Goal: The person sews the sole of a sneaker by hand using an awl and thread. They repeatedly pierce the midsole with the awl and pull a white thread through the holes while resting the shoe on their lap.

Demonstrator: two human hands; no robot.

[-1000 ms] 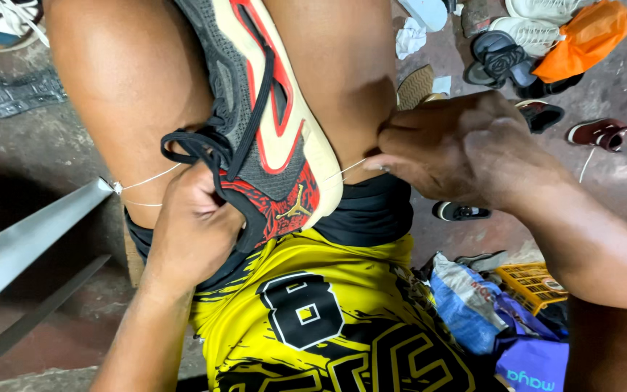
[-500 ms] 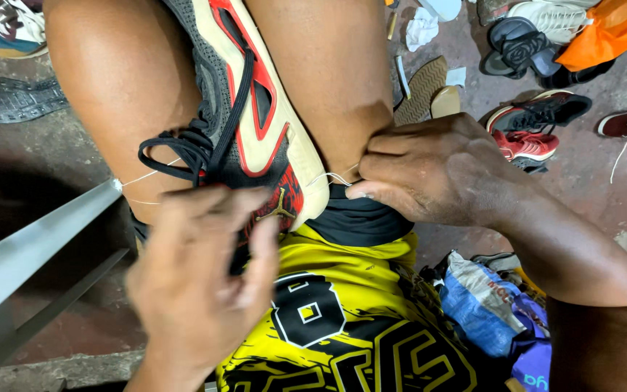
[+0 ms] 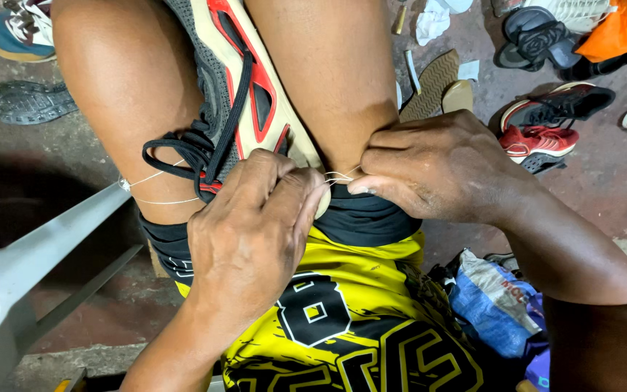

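A sports shoe (image 3: 237,94) with a cream sole, red panels and black laces is wedged sole-up between my knees. My left hand (image 3: 252,232) lies over the shoe's heel end, its fingers curled onto the sole edge and pinching white thread (image 3: 339,176). My right hand (image 3: 437,170) is right beside it, fingertips pinched on the same thread at the sole's rim. Another strand of thread (image 3: 146,190) runs left across my thigh. Whether a needle is held I cannot tell.
A grey metal bar (image 3: 45,247) slants up from the lower left. Loose shoes and soles lie on the concrete floor: a red and black pair (image 3: 546,127) at right, black sandals (image 3: 538,36) beyond, a dark sole (image 3: 27,101) at left. Bags (image 3: 495,305) sit at my right hip.
My left hand has come up from below the shoe and closed onto the sole edge, meeting my right hand at the thread. The view has tilted slightly.
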